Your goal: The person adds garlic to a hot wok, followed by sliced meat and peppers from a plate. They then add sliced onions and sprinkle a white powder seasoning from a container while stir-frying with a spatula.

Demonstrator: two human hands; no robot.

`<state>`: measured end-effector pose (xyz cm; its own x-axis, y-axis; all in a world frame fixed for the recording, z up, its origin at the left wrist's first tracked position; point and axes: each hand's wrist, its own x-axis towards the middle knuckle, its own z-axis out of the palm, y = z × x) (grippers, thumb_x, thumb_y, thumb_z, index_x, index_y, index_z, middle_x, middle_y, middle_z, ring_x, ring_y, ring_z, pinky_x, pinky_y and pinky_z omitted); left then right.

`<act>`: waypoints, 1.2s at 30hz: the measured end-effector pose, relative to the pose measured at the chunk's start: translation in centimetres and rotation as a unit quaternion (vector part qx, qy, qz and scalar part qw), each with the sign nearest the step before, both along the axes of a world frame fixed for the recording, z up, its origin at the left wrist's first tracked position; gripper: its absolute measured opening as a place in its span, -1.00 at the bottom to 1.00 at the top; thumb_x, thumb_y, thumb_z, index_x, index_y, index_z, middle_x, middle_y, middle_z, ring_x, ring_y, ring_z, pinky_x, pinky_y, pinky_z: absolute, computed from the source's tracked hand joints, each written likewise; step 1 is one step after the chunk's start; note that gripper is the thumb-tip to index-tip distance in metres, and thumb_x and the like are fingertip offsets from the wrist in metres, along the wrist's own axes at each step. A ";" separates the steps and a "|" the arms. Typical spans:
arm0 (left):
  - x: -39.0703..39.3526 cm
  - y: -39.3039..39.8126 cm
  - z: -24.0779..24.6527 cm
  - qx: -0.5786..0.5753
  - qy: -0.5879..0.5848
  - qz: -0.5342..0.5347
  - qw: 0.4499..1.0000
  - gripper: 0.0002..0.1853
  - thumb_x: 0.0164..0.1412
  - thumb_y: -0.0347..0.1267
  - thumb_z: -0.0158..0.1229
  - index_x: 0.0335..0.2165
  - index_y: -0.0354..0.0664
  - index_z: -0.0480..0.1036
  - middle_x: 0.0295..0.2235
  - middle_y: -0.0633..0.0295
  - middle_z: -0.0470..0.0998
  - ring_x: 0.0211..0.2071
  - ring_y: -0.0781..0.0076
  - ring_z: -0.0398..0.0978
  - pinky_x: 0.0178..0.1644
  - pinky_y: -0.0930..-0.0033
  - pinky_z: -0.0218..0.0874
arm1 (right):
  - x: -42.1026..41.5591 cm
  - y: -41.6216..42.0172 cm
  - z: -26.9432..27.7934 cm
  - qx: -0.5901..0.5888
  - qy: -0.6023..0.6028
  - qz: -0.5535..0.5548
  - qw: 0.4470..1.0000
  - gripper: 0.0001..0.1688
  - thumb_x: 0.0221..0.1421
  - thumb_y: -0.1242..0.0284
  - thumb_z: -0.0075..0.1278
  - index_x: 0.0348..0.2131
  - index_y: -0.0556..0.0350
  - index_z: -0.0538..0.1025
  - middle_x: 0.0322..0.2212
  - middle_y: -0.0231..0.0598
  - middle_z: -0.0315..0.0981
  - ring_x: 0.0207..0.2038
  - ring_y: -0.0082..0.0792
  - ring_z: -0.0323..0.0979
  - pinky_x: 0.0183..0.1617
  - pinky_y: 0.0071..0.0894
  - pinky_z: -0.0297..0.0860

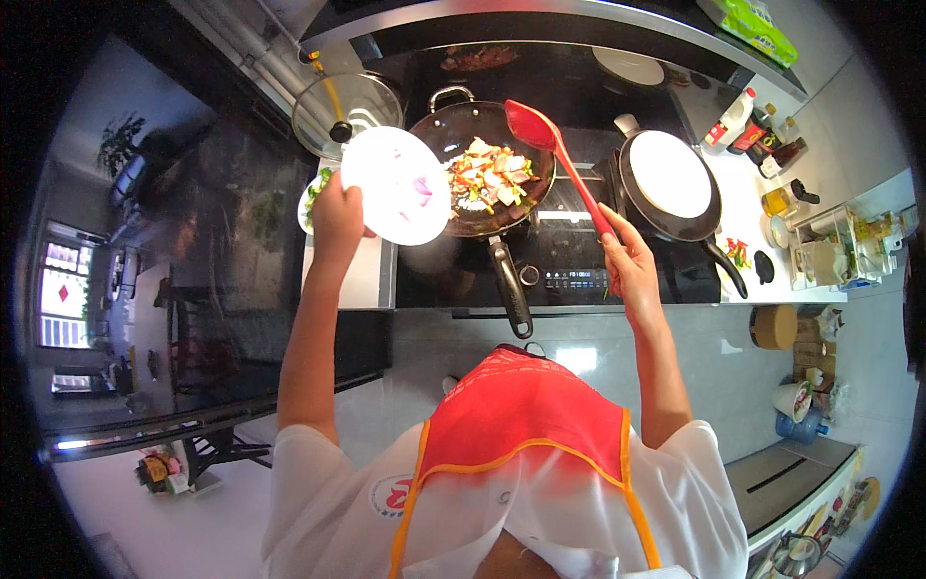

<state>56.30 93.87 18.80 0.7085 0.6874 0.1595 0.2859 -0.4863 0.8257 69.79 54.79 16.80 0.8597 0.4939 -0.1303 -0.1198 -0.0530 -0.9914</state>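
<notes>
My left hand (338, 210) grips the edge of a white plate (387, 163), which is held beside the left rim of a black wok (427, 134). A few purple pieces, perhaps onion, cling to the plate (422, 187). Inside the wok lies a heap of mixed chopped food (495, 174), with pale slices and green and red bits. In my right hand (629, 260) is the handle of a red spatula (575, 174); its broad head is over the wok's upper right side. The wok's handle (511, 289) points towards me.
On the right of the black cooktop (579, 289) sits a frying pan (651, 224) with a white plate (669, 174) on it. A glass lid (318, 108) stands at back left. Bottles (734, 119), chopped peppers (738, 253) and a wire rack (825, 246) line the right. Greens (316, 189) lie behind my left hand.
</notes>
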 end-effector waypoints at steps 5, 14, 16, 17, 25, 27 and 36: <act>7.4 -2.4 0.5 0.346 0.134 -0.082 0.925 -0.69 0.26 -0.34 0.06 -0.10 -0.34 0.39 -0.40 -0.18 0.59 -0.34 -0.22 0.58 -0.22 -0.12 0.39 | 1.4 -1.4 -0.8 0.011 0.005 0.007 1.000 -0.46 0.37 0.36 -0.03 0.28 -0.02 0.35 -0.61 -0.70 0.11 -0.62 -0.84 0.03 -0.61 -0.74 -0.05; 6.1 -3.3 2.3 0.315 0.143 0.006 0.938 -0.60 0.24 -0.37 0.02 0.01 -0.33 0.37 -0.31 -0.20 0.58 -0.37 -0.23 0.57 -0.24 -0.14 0.38 | 3.4 -4.0 -0.6 0.042 0.082 0.033 0.995 -0.46 0.37 0.35 -0.03 0.28 -0.02 0.36 -0.63 -0.69 0.10 -0.62 -0.83 0.03 -0.59 -0.73 -0.04; 3.6 -3.2 2.0 0.117 0.075 0.081 0.987 -0.61 0.26 -0.40 -0.06 0.00 -0.38 0.40 -0.30 -0.16 0.59 -0.38 -0.01 0.62 -0.38 0.00 0.46 | 4.0 -4.0 -0.6 0.049 0.082 0.043 0.995 -0.46 0.37 0.35 -0.02 0.28 -0.03 0.36 -0.63 -0.69 0.10 -0.64 -0.82 0.03 -0.61 -0.72 -0.04; 2.1 -3.0 1.7 0.026 0.019 0.101 0.994 -0.61 0.27 -0.41 -0.10 0.00 -0.40 0.42 -0.29 -0.13 0.59 -0.39 0.10 0.65 -0.45 0.07 0.51 | 4.2 -3.9 -0.5 0.053 0.081 0.048 0.994 -0.46 0.37 0.35 -0.02 0.28 -0.03 0.36 -0.63 -0.68 0.09 -0.64 -0.82 0.03 -0.62 -0.72 -0.04; -12.5 -3.7 -7.1 -0.373 -0.193 0.285 0.862 -0.59 0.28 -0.39 -0.02 0.06 -0.32 0.36 -0.17 -0.04 0.58 -0.32 0.18 0.65 -0.39 0.25 0.59 | 6.0 -5.2 4.9 -0.234 -0.128 0.159 0.951 -0.52 0.29 0.39 0.05 0.18 -0.20 0.49 -0.56 -0.43 0.42 -0.57 -0.66 0.24 -0.47 -0.51 0.21; -15.4 -3.4 -10.2 -0.394 -0.184 0.294 0.851 -0.58 0.28 -0.39 0.00 0.08 -0.31 0.34 -0.12 -0.06 0.57 -0.26 0.17 0.65 -0.35 0.24 0.60 | 5.0 -4.9 6.2 -0.266 -0.153 0.183 0.934 -0.52 0.28 0.39 0.05 0.17 -0.20 0.50 -0.56 -0.38 0.42 -0.53 -0.61 0.25 -0.41 -0.49 0.24; -21.4 -2.9 -22.0 -0.479 -0.216 0.348 0.776 -0.57 0.33 -0.45 -0.06 0.15 -0.20 0.22 -0.04 -0.08 0.51 -0.20 0.02 0.64 -0.27 0.07 0.62 | -2.5 0.9 9.1 -0.450 -0.352 0.271 0.775 -0.57 0.27 0.32 0.03 0.12 -0.32 0.50 -0.56 -0.10 0.54 -0.49 -0.05 0.55 -0.38 -0.15 0.40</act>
